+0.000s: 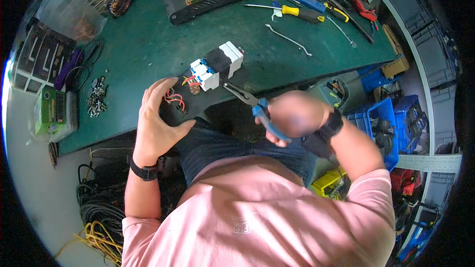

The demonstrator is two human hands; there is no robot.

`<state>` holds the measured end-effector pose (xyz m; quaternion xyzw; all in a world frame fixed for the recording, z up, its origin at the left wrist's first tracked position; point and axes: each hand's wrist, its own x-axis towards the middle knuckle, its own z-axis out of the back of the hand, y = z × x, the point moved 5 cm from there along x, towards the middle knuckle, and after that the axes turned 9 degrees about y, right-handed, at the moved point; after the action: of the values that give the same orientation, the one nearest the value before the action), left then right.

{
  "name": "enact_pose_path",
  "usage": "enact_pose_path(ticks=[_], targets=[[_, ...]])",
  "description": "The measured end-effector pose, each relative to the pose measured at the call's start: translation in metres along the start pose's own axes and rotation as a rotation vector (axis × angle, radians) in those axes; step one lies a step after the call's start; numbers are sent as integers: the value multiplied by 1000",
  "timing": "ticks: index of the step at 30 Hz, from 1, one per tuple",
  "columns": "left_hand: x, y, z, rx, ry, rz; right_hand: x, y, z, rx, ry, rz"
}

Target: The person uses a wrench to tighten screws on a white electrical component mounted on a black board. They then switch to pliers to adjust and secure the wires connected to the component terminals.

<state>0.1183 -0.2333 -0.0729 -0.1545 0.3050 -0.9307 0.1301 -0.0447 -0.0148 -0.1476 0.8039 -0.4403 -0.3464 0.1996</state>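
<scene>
A white electrical module assembly (204,74) with a black middle part and blue clips lies on a dark plate (173,114) at the bench's front edge. Red and yellow wires and a small copper-coloured part (195,88) hang at its left end. My left hand (158,118) is beside the plate, thumb and fingers apart around its left end and red wires; contact is unclear. My right hand (292,116), partly blurred, grips blue-handled long-nose pliers (249,98). The pliers' tips are just right of the white module's lower end.
Screwdrivers (289,10), wrenches (287,39) and a red tool (363,2) lie at the back right of the green bench (123,44). Small screws (96,96) and a green box (47,111) sit at left. Blue crates (383,128) stand right, below the bench; coiled cables (99,202) lie lower left.
</scene>
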Motion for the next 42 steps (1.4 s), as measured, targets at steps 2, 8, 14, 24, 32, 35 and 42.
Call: enact_pose_path(ticks=[2, 8, 14, 24, 32, 35, 42], targets=[[0, 1, 0, 5, -4, -7, -3, 10, 13, -69, 69, -53], [-3, 0, -2, 11, -31, 2, 10, -14, -15, 167, 99, 105], [-11, -12, -5, 68, -80, 37, 41, -31, -60, 394, 29, 277], [-16, -20, -10, 133, -114, 42, 35, -27, -53, 275, -168, 271], [1, -5, 5, 30, 37, 30, 5, 4, 6, 11, 59, 3], [3, -2, 7, 22, 51, 46, 7, 4, 12, 36, 145, -30], [0, -1, 5, 16, 21, 50, 4, -8, -14, -62, 92, 53]])
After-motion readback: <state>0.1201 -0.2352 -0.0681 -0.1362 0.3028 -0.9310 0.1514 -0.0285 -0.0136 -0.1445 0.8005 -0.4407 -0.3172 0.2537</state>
